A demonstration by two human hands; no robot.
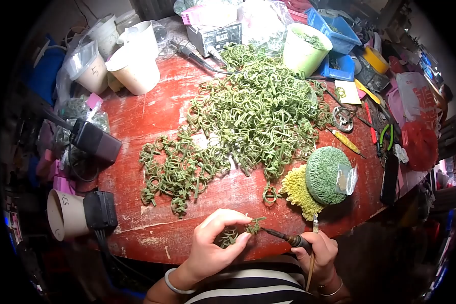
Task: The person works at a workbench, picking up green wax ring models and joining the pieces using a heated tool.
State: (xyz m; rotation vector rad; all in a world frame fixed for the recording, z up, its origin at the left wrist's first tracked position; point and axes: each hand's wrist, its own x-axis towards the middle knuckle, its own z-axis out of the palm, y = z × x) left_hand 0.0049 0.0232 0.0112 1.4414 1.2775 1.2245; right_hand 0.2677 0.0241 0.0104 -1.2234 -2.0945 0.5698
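Near the front edge of the red table, my left hand (215, 240) pinches a small green wax-like piece (255, 225) between thumb and fingertips. More green ring shapes (227, 236) show inside the curl of that hand. My right hand (319, 253) is closed round the dark handle of a pen-shaped hot tool (289, 238), whose thin tip points left and meets or nearly meets the piece. A thin wooden-handled tool (311, 266) with a pale tip is also in my right hand. A large heap of green ring pieces (258, 106) lies beyond my hands.
A round green textured block (327, 175) and a yellow one (299, 192) sit right of centre. White cups (134, 71) stand back left, a green-filled bucket (304, 50) back right. Pliers (386, 138) and other tools lie along the right. A black device (100, 210) sits at left.
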